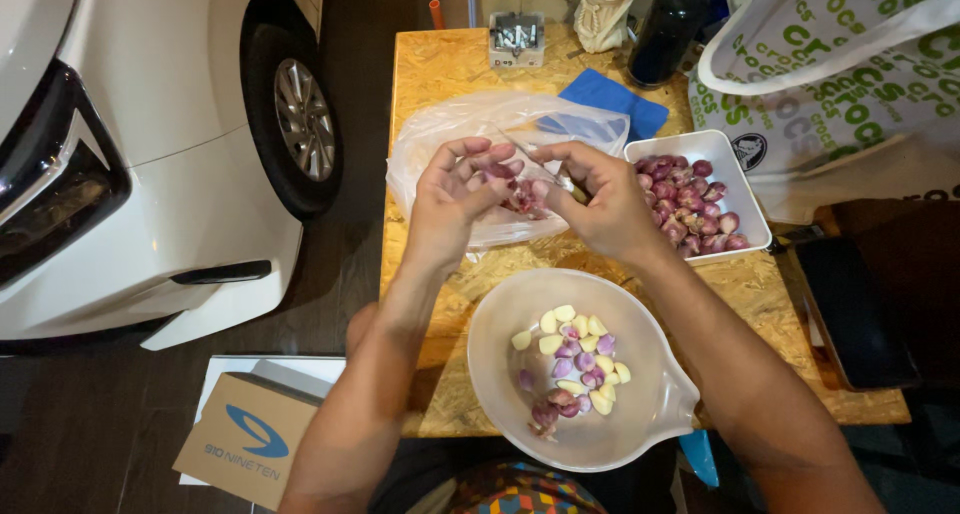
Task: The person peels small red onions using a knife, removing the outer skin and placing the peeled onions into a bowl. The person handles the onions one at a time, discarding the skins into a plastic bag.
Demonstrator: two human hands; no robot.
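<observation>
To my left stands the white car [150, 144], its dark front wheel [300, 104] just beside the edge of the pale chipboard tabletop [440, 74] that I work over. At the far right of that tabletop slumps a big white fabric bag with green lettering [840, 64]. Nearest my body sits the round translucent white plastic bowl with a spout [640, 424], holding peeled cream garlic cloves [565, 319] and peeled purple shallots [575, 364] in 1 loose heap. Beyond it lies a crumpled clear plastic bag [470, 124], spread flat under my 2 hands, with papery peelings [525, 199] on it. To the right of that bag is the white rectangular plastic tray [745, 189] packed with unpeeled red shallots [690, 204], and behind it a folded blue cloth [610, 99] and a black rounded flask [665, 29]. A brown cardboard box with a blue mark [245, 439] rests on the floor at lower left. My left hand [455, 194] has its fingers curled shut on 1 small purple shallot [503, 169], held above the clear bag. My right hand [605, 199] is closed around a small knife [545, 169], its thin blade reaching across to touch that shallot.
</observation>
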